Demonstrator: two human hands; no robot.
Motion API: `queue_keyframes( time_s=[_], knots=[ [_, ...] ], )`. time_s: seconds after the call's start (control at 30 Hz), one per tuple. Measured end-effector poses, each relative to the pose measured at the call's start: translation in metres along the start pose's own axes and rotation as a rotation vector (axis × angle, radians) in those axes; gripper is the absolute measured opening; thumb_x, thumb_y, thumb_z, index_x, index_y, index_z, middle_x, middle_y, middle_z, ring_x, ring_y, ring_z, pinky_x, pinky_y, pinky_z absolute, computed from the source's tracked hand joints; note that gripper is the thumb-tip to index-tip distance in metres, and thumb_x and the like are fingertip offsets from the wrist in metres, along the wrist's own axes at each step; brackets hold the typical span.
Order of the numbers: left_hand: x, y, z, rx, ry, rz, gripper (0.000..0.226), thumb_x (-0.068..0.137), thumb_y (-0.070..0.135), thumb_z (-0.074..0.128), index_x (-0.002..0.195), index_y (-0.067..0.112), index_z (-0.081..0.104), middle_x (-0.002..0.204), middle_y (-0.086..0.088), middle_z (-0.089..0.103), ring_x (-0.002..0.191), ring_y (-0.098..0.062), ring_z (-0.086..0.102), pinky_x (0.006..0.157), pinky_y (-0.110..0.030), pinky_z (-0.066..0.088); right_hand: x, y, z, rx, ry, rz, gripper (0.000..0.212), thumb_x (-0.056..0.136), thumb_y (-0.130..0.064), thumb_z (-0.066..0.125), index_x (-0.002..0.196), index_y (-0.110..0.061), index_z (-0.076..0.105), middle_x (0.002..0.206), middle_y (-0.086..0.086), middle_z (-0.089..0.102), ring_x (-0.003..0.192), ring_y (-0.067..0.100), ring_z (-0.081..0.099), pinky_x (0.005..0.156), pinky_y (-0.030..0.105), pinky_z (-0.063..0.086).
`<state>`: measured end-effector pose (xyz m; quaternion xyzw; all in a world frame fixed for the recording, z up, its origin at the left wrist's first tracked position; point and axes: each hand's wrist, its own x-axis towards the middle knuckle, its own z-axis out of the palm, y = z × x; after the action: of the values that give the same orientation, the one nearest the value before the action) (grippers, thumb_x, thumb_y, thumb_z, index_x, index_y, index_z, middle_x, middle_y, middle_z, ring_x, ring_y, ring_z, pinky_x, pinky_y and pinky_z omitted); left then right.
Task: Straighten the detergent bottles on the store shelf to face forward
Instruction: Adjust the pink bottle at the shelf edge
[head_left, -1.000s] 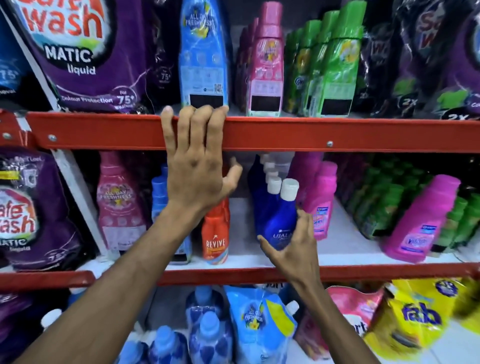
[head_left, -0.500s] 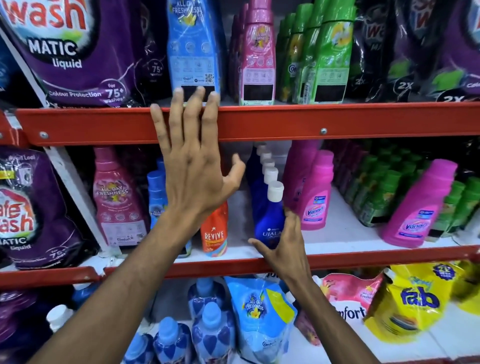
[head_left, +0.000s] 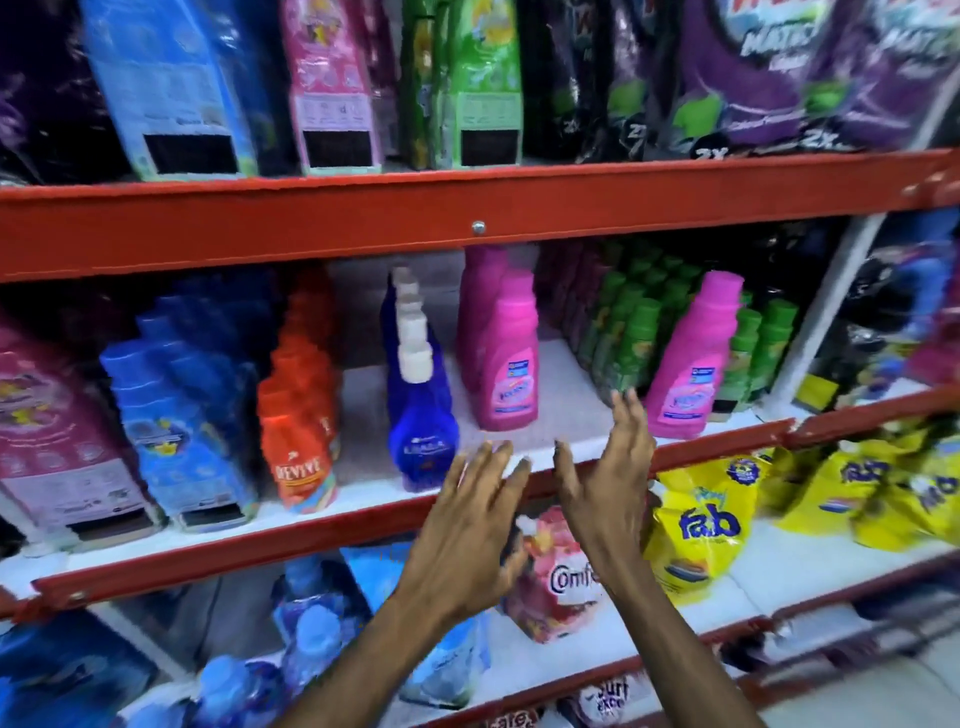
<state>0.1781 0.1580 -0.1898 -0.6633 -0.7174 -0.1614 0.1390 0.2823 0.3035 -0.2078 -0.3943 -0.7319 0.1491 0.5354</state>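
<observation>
On the middle shelf (head_left: 566, 415) stand rows of bottles: orange Revive bottles (head_left: 296, 441), dark blue bottles with white caps (head_left: 422, 421), a pink bottle row (head_left: 506, 364), and one lone pink bottle (head_left: 691, 364) leaning left in front of green bottles (head_left: 628, 332). My left hand (head_left: 467, 525) hovers open in front of the shelf's red edge, just right of the blue bottles. My right hand (head_left: 610, 467) is open too, fingers up, between the two pink bottles and touching neither. The picture is motion-blurred.
The red rail (head_left: 467, 223) of the upper shelf runs above, with blue, pink and green refill packs on it. Below lie yellow Fab pouches (head_left: 701, 525), a pink Comfort pouch (head_left: 561, 571) and blue bottles. A white upright (head_left: 815, 322) stands at right.
My left hand came off the upper red rail and dropped to the middle shelf edge. My right hand left the blue bottle and moved right. The view swung to the right.
</observation>
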Motion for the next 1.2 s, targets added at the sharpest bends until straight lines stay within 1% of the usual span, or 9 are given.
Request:
queue_keyframes(
  time_s=[0.1, 0.13, 0.27, 0.4, 0.6, 0.7, 0.8, 0.97, 1.2],
  knots=[
    [0.003, 0.006, 0.023, -0.027, -0.103, -0.039, 0.083, 0.088, 0.036, 0.061, 0.159, 0.015, 0.021, 0.168, -0.009, 0.017, 0.157, -0.028, 0.016, 0.129, -0.044, 0.005, 0.023, 0.026, -0.010, -0.038, 0.106, 0.123, 0.081, 0.085, -0.028, 0.071, 0.150, -0.002, 0.031, 0.157, 0.019, 0.031, 0.145, 0.037, 0.028, 0.120, 0.044, 0.024],
    [0.004, 0.007, 0.028, -0.018, -0.100, -0.042, 0.083, 0.088, 0.036, 0.062, 0.158, 0.015, 0.022, 0.168, -0.009, 0.019, 0.156, -0.027, 0.017, 0.128, -0.045, 0.004, 0.032, 0.034, -0.013, -0.041, 0.133, 0.164, 0.085, 0.084, -0.029, 0.073, 0.151, -0.002, 0.028, 0.158, 0.019, 0.029, 0.145, 0.037, 0.027, 0.121, 0.043, 0.022],
    [0.006, 0.009, 0.034, 0.056, -0.084, -0.049, 0.082, 0.080, 0.035, 0.075, 0.150, 0.008, 0.042, 0.156, -0.013, 0.045, 0.145, -0.032, 0.043, 0.121, -0.055, 0.022, 0.062, 0.057, -0.014, -0.074, 0.160, 0.316, 0.100, 0.081, -0.036, 0.076, 0.153, 0.002, 0.019, 0.158, 0.023, 0.025, 0.145, 0.038, 0.025, 0.120, 0.044, 0.024],
    [0.004, 0.008, 0.036, 0.046, -0.073, -0.081, 0.079, 0.087, 0.035, 0.070, 0.153, 0.010, 0.036, 0.160, -0.011, 0.039, 0.150, -0.029, 0.035, 0.125, -0.052, 0.015, 0.079, 0.072, -0.012, -0.091, 0.156, 0.404, 0.102, 0.074, -0.037, 0.082, 0.149, 0.003, 0.026, 0.144, 0.024, 0.041, 0.132, 0.042, 0.041, 0.113, 0.048, 0.036],
    [-0.003, 0.004, 0.032, -0.002, -0.073, -0.123, 0.081, 0.090, 0.035, 0.059, 0.158, 0.013, 0.022, 0.167, -0.007, 0.024, 0.156, -0.023, 0.019, 0.128, -0.041, -0.001, 0.092, 0.079, -0.012, -0.084, 0.151, 0.410, 0.092, 0.064, -0.031, 0.083, 0.137, 0.004, 0.038, 0.130, 0.023, 0.049, 0.119, 0.042, 0.049, 0.105, 0.046, 0.040],
    [-0.009, 0.001, 0.032, 0.000, -0.065, -0.145, 0.080, 0.090, 0.035, 0.056, 0.159, 0.013, 0.020, 0.167, -0.005, 0.023, 0.157, -0.022, 0.016, 0.127, -0.041, -0.005, 0.086, 0.069, -0.011, -0.051, 0.132, 0.346, 0.089, 0.065, -0.030, 0.082, 0.133, 0.006, 0.039, 0.127, 0.024, 0.049, 0.118, 0.041, 0.048, 0.104, 0.047, 0.040],
    [-0.015, -0.003, 0.032, -0.006, -0.053, -0.167, 0.080, 0.089, 0.033, 0.056, 0.158, 0.013, 0.022, 0.167, -0.004, 0.025, 0.156, -0.021, 0.018, 0.126, -0.044, -0.004, 0.072, 0.046, -0.008, 0.018, 0.094, 0.251, 0.088, 0.065, -0.033, 0.085, 0.131, 0.006, 0.040, 0.125, 0.023, 0.049, 0.116, 0.040, 0.048, 0.102, 0.046, 0.041],
    [-0.024, -0.012, 0.032, -0.031, -0.040, -0.167, 0.081, 0.090, 0.030, 0.058, 0.159, 0.015, 0.019, 0.167, -0.002, 0.025, 0.156, -0.019, 0.017, 0.128, -0.039, 0.001, 0.045, 0.001, 0.007, 0.071, -0.112, 0.120, 0.089, 0.068, -0.046, 0.086, 0.128, 0.005, 0.042, 0.122, 0.020, 0.050, 0.116, 0.035, 0.048, 0.101, 0.043, 0.043],
    [-0.030, -0.018, 0.027, -0.046, 0.002, -0.169, 0.075, 0.087, 0.027, 0.067, 0.154, 0.012, 0.035, 0.159, -0.004, 0.042, 0.149, -0.021, 0.037, 0.125, -0.042, 0.013, 0.024, -0.030, 0.032, 0.051, -0.241, 0.128, 0.083, 0.066, -0.048, 0.085, 0.120, -0.003, 0.042, 0.115, 0.012, 0.047, 0.110, 0.031, 0.048, 0.094, 0.046, 0.049]
  ],
)
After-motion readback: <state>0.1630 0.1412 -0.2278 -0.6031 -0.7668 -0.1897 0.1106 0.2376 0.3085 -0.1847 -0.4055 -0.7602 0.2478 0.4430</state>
